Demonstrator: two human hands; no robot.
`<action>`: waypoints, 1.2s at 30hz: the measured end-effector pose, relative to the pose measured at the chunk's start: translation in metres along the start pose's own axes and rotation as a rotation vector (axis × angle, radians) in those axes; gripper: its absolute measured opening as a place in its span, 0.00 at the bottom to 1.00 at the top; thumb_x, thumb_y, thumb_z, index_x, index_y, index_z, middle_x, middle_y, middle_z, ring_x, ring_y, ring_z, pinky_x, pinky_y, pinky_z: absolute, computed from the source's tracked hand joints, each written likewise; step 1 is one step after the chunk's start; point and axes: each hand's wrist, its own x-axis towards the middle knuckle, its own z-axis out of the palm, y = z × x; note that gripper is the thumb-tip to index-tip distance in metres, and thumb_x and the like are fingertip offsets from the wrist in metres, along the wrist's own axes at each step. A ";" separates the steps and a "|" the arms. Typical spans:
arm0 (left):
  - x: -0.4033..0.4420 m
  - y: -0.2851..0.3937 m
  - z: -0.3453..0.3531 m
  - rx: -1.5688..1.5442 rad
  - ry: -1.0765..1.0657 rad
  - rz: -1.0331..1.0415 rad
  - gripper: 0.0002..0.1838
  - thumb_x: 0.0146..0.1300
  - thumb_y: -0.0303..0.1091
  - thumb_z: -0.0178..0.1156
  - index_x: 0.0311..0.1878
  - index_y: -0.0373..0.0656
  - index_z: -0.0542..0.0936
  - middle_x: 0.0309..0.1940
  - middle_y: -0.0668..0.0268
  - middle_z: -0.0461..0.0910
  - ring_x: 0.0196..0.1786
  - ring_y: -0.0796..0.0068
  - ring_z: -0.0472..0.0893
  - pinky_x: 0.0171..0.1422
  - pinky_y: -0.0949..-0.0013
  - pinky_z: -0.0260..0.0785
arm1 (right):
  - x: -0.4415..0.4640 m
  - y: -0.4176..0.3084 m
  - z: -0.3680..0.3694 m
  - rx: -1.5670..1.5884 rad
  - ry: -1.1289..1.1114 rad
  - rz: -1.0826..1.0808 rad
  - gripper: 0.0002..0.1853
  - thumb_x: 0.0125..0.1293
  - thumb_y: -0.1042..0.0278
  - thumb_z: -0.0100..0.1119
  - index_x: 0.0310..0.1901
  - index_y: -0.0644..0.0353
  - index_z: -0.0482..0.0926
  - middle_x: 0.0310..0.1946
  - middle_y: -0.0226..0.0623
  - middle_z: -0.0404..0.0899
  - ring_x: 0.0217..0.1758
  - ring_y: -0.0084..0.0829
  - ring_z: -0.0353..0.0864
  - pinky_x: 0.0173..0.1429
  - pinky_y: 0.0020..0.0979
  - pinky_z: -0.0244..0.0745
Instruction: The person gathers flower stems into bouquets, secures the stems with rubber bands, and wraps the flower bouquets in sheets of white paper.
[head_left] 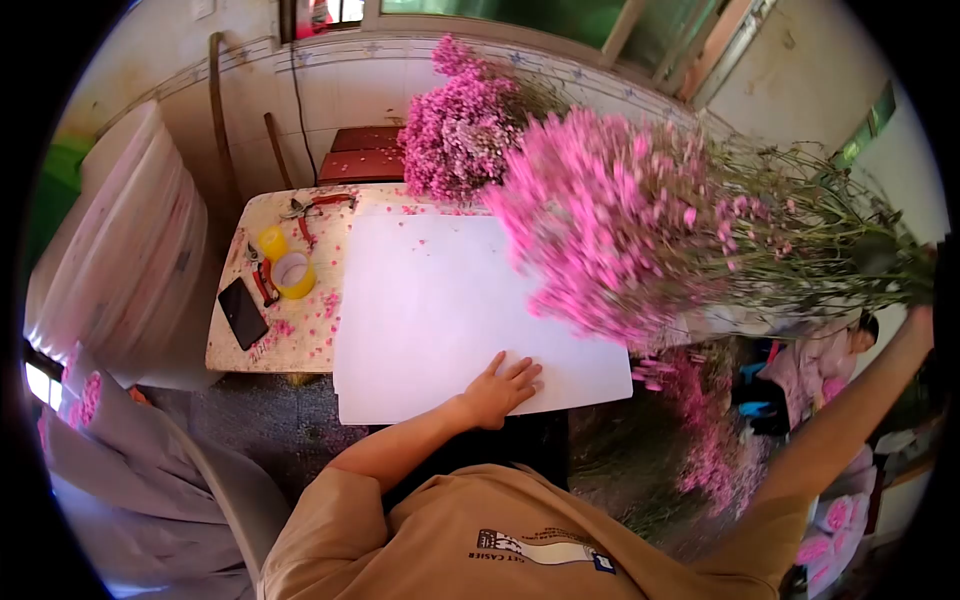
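My left hand point(503, 388) lies flat with fingers spread near the front edge of a large white paper sheet point(430, 300) on the table. Far to the right, my right hand point(920, 318) is closed around the green stems of a big bunch of small pink flowers point(620, 220). Its blossoms point left and hang over the sheet's right part, blurred by motion. That hand is partly lost in the dark rim of the picture. A few loose pink petals lie on the paper.
On the table point(228, 345) at left are a phone point(243, 313), tape rolls point(293, 274) and red-handled pruners point(325, 201). More pink flowers point(460, 130) lie behind. White wrapped stacks point(130, 260) stand left. At right, a seated person point(805, 375) is near flowers point(705, 430) lying lower down.
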 end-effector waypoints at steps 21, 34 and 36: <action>-0.100 -0.016 -0.008 -1.030 0.120 -0.176 0.36 0.66 0.45 0.67 0.71 0.32 0.70 0.72 0.41 0.68 0.72 0.43 0.71 0.76 0.53 0.65 | -0.261 0.425 -0.083 -1.474 -0.508 0.930 0.42 0.68 0.26 0.56 0.48 0.70 0.82 0.25 0.43 0.83 0.23 0.36 0.83 0.28 0.33 0.79; -0.136 -0.018 -0.052 -2.364 0.654 -0.717 0.48 0.62 0.45 0.76 0.78 0.45 0.59 0.68 0.58 0.74 0.67 0.60 0.75 0.64 0.48 0.77 | -0.407 0.494 0.421 -0.551 -1.103 1.073 0.40 0.77 0.33 0.49 0.64 0.70 0.77 0.58 0.42 0.80 0.58 0.32 0.79 0.67 0.37 0.72; -0.127 -0.029 -0.057 -2.446 0.746 -0.655 0.44 0.61 0.44 0.77 0.75 0.45 0.64 0.65 0.60 0.77 0.66 0.60 0.77 0.63 0.48 0.77 | -0.459 0.503 0.419 -0.292 -1.161 1.323 0.34 0.77 0.39 0.52 0.61 0.67 0.79 0.54 0.36 0.82 0.54 0.29 0.79 0.61 0.34 0.75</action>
